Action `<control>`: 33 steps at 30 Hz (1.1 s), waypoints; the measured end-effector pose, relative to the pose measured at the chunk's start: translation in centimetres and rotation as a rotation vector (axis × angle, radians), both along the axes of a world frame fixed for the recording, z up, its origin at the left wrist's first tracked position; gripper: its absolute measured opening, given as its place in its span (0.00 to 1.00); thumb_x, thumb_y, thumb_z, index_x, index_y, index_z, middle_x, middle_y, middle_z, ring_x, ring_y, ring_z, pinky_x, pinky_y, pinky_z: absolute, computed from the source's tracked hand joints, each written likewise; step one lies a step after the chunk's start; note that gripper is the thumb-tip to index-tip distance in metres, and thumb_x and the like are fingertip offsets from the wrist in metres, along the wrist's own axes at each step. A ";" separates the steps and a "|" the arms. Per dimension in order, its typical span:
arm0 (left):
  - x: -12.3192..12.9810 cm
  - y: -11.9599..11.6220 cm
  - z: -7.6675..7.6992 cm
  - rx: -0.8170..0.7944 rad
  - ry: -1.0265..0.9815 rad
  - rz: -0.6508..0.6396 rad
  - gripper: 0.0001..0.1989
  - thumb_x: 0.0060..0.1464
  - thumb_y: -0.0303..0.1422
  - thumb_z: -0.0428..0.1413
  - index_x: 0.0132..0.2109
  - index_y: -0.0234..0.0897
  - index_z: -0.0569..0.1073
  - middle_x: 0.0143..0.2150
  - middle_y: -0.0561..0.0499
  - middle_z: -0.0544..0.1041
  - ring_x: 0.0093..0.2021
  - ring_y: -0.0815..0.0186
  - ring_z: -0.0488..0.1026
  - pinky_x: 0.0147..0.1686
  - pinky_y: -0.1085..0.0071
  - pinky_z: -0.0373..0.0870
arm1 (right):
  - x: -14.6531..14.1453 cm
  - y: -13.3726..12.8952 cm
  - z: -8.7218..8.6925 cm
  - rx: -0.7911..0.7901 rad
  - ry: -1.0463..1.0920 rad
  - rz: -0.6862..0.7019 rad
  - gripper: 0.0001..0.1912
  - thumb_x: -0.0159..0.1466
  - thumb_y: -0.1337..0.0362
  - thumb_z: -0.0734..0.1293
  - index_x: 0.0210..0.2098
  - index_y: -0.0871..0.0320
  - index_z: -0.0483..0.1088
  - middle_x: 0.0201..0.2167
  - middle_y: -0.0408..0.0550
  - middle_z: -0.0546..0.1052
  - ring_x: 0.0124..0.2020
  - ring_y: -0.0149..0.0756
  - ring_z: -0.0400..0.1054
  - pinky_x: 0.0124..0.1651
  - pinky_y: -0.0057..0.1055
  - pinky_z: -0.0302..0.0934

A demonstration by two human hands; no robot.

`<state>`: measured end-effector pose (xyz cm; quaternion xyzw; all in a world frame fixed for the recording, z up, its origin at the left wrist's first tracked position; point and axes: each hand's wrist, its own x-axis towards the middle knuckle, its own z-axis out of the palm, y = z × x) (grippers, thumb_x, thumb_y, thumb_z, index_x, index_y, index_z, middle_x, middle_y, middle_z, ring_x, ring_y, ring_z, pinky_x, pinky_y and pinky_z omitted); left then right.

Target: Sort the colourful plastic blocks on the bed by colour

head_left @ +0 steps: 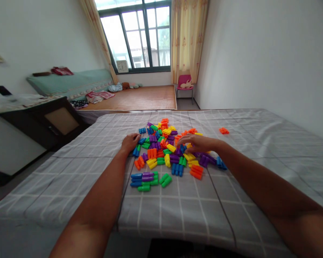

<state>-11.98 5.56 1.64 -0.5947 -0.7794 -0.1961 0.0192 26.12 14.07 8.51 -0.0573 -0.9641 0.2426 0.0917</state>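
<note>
Fingers of the right hand bend over the right side of a heap of multicoloured, rounded plastic blocks; whether they clasp one cannot be told. The left hand curls at the heap's left edge, its grip unclear; a blue, purple and green block cluster lies at the heap's near side.

I log blocks in orange, yellow, green, blue and purple. I log one cloth, grey with white checks; one chair, pink; curtains, cream, reddish motifs.

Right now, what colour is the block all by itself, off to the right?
The block is orange; the head view shows it best.
</note>
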 end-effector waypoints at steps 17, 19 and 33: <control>0.2 -0.2 0.7 -0.003 -0.003 -0.021 0.20 0.58 0.40 0.46 0.45 0.40 0.79 0.47 0.48 0.80 0.48 0.61 0.74 0.45 0.72 0.67 | 10.2 10.6 -3.0 -0.206 0.108 -0.864 0.25 0.58 0.48 0.66 0.48 0.57 0.73 0.43 0.52 0.77 0.35 0.36 0.70 0.35 0.31 0.67; 0.4 -0.2 0.9 -0.013 0.003 -0.024 0.20 0.58 0.40 0.45 0.45 0.39 0.79 0.48 0.47 0.80 0.48 0.61 0.74 0.45 0.72 0.67 | 10.9 10.6 -2.6 -0.223 0.061 -0.782 0.29 0.54 0.49 0.70 0.52 0.56 0.72 0.49 0.53 0.76 0.38 0.39 0.70 0.39 0.34 0.68; 0.2 -0.4 1.0 0.004 0.001 -0.063 0.20 0.58 0.40 0.45 0.43 0.39 0.80 0.47 0.48 0.80 0.48 0.62 0.74 0.47 0.71 0.67 | 12.6 14.9 -2.8 0.037 0.151 -0.981 0.24 0.56 0.57 0.68 0.50 0.57 0.74 0.46 0.50 0.78 0.38 0.38 0.72 0.43 0.34 0.65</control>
